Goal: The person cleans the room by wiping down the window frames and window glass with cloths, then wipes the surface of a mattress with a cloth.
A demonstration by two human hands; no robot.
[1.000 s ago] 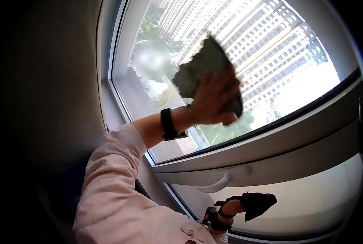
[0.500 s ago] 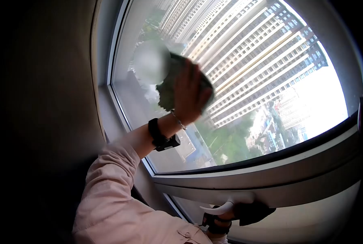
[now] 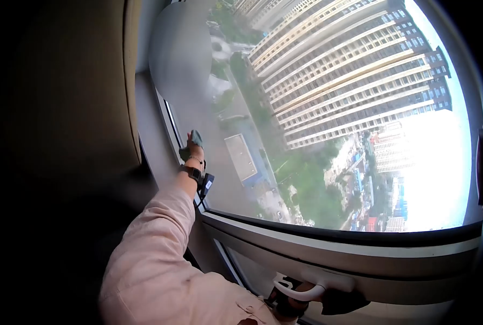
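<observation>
My left hand [image 3: 196, 152], at the end of a pink sleeve, is at the lower left edge of a large window pane [image 3: 225, 203]. It holds a grey-green cloth [image 3: 197, 137] that shows around the fingers and palm, near the frame. A dark band with a small black box is strapped to that wrist. Low on the right, my right hand [image 3: 308, 287] is mostly hidden behind a white curved window handle [image 3: 306, 295]. Beside it is a dark, cloth-like thing [image 3: 343, 302]; its fingers do not show.
A grey frame rail [image 3: 333, 260] crosses below the pane, with another pane [image 3: 398, 314] under it. At the left stands a brown panel [image 3: 130, 81]. A blurred grey patch [image 3: 179, 54] covers the upper left glass. Tall buildings [image 3: 349, 70] show tilted outside.
My left hand with the cloth has moved down and left, from the middle of the glass to the frame side. The view has shifted slightly; my right hand stays by the handle.
</observation>
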